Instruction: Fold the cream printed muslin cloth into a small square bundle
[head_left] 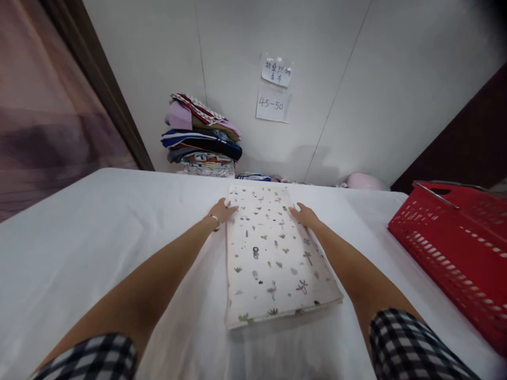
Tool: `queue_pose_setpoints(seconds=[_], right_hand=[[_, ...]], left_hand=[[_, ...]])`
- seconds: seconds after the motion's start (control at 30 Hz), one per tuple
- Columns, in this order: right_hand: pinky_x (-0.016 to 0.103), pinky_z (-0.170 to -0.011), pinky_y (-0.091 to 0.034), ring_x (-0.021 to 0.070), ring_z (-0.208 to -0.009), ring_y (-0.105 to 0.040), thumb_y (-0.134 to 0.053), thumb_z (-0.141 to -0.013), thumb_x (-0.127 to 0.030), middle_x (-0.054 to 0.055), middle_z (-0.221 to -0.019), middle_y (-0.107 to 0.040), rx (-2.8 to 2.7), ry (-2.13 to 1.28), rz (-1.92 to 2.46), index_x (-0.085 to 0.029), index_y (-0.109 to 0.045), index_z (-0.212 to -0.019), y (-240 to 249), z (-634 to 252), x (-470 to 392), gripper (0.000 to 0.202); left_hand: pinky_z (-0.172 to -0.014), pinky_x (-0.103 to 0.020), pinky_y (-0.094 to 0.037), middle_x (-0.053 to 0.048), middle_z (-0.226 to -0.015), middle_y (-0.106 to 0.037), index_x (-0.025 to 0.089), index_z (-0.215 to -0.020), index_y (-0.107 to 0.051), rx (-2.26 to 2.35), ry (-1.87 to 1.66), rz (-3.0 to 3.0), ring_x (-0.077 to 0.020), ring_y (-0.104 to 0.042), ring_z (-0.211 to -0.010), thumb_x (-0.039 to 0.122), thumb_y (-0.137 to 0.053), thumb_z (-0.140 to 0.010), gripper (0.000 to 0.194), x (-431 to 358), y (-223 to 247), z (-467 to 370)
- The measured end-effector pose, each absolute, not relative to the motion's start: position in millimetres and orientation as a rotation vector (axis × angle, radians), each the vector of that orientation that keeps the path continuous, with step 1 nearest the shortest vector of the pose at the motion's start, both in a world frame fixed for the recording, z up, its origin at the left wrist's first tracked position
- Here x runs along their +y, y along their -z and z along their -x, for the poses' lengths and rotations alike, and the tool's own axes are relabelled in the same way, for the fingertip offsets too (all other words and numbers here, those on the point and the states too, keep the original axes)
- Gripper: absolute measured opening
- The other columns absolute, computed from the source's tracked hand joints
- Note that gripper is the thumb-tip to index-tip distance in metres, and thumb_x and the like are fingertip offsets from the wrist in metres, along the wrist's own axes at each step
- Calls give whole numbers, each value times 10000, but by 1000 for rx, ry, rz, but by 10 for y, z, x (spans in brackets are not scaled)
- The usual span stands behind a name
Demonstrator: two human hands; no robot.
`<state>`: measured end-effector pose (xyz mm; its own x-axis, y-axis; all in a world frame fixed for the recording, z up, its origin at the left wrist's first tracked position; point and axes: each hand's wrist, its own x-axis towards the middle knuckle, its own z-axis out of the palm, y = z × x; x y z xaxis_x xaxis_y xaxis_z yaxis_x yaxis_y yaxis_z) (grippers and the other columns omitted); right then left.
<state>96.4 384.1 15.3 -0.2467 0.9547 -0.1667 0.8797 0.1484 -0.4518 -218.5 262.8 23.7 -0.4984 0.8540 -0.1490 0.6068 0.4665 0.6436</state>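
Note:
A white cloth [273,253] printed with small palms, flamingos and leaves lies folded into a long rectangle on the white-covered table [119,232]. Its layers show along the near edge. At its upper left edge rests my left hand [224,211], a bracelet on the wrist, with thumb and fingers apart. My right hand [304,215] touches the upper right edge of the cloth, its fingers also spread. Neither hand is closed around the fabric.
Beyond the table's far edge stands a stack of folded clothes [204,137] against the wall. A red perforated basket [455,248] with metal handles sits at the right. Two paper signs [273,104] hang on the wall; a curtain [59,105] is at the left.

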Motion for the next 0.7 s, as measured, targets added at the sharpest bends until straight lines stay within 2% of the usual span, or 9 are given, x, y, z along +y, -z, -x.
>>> queue_pose_setpoints(seconds=[0.17,0.3,0.4,0.47,0.53,0.6,0.7], right_hand=[[393,-894,-407,318,-1131,-530,-359,-837,-656,155,-1277,-550,-2400,-622,1879,-173,-271,-1450,-159,-1490,3131,786],[393,-913,-408,308,-1119,-543,-426,-816,-637,146,-1247,-571,-2364,-702,1877,-171,-291,-1441,-125,-1855,2473,791],[376,-926,-418,282,-1135,-531,-482,-815,-565,151,-1300,-524,-2173,-887,1878,-161,-314,-1428,-178,-2023,2111,753],[375,-833,-478,268,-1051,-580,-509,-816,-500,168,-1300,-515,-1995,-1052,1869,-165,-281,-1439,-254,-2078,1945,742],[373,-670,-520,242,-832,-644,-535,-809,-450,178,-1189,-586,-1826,-1241,1848,-178,-212,-1458,-324,-2084,1799,774],[346,-536,-508,199,-613,-627,-564,-800,-428,141,-972,-668,-1700,-1403,1771,-179,-152,-1468,-347,-2029,1620,824],[304,-460,-484,177,-511,-593,-627,-772,-430,62,-735,-670,-1555,-1599,1539,-169,-118,-1468,-261,-1812,1219,901]], left_hand=[[-770,-300,-505,-154,-1162,-612,114,-1374,-285,2088,-722,-1203,-210,-654,-880,416,-569,-801,707,1707,-175,1764],[-612,-285,-512,-104,-1008,-666,139,-1366,-283,1888,-745,-1118,-201,-656,-737,403,-542,-802,674,967,-144,1390],[-684,-321,-499,-82,-927,-674,136,-1383,-265,1938,-657,-1202,-240,-650,-788,478,-535,-785,739,639,-167,1107],[-776,-357,-475,-107,-1011,-658,134,-1389,-267,2054,-595,-1249,-278,-630,-907,493,-554,-764,776,547,-224,951],[-832,-346,-455,-125,-1094,-634,122,-1376,-287,2120,-608,-1240,-275,-602,-996,413,-582,-757,745,524,-320,878],[-832,-290,-457,-110,-1079,-639,110,-1354,-312,2131,-671,-1208,-225,-607,-987,304,-589,-755,688,519,-452,935],[-785,-248,-472,-46,-979,-647,162,-1347,-347,2214,-768,-1239,-171,-620,-900,294,-605,-745,668,447,-654,1271]])
